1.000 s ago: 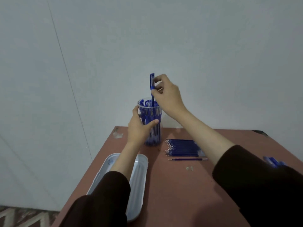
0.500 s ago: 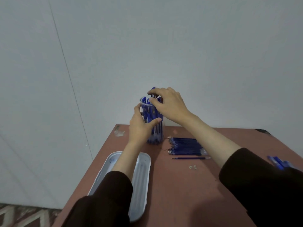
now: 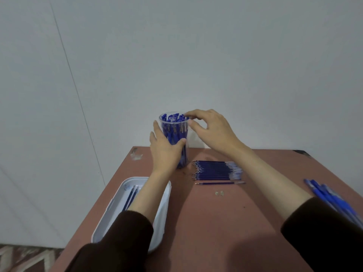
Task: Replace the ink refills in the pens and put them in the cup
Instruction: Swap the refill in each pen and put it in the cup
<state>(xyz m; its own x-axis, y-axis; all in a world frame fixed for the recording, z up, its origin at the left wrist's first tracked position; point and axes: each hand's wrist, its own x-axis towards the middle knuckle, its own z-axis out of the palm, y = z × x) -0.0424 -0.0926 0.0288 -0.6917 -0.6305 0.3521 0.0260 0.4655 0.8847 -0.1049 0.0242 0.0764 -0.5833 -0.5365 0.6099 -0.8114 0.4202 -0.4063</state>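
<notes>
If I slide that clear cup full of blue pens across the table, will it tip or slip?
Probably top-heavy: the tall, narrow clear plastic cup is packed with blue pens to its rim, so a high push may tip it. Likely heavy for its size. The smooth wall may slip; the left hand grips its side.

Blue pens (image 3: 173,130), white tray (image 3: 110,218)

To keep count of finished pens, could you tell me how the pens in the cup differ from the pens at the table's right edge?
The pens in the cup stand upright, packed inside the clear cup; the pens at the right edge lie flat on the table. The left hand grips the clear cup holding the former; no hand touches the latter. Both are blue.
</notes>
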